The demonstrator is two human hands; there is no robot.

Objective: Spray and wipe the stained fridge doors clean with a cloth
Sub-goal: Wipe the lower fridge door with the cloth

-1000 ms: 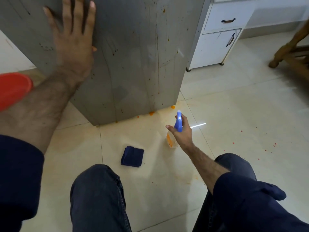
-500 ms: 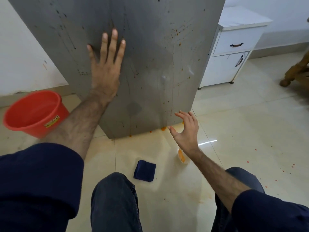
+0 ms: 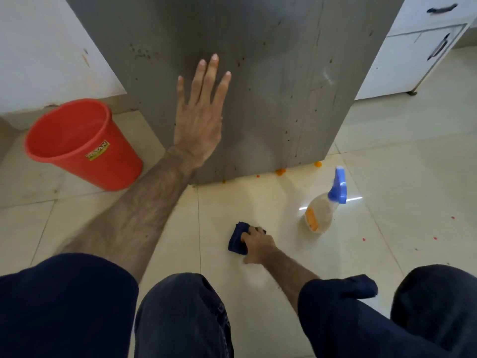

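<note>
Right hand [image 3: 258, 245] dropped onto cloth [image 3: 236, 241]; gripping it

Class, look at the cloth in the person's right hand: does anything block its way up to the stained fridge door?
Nothing visible does. The right hand grips the cloth on bare floor below the fridge door; the spray bottle stands off to the right.

The light is soft and even, rather dim, with a small bright glare streak on the floor [image 3: 356, 199] well beyond the right hand's fingers [image 3: 251, 232]. The wide lens bends the edges, and the whole frame is slightly blurred.
</note>
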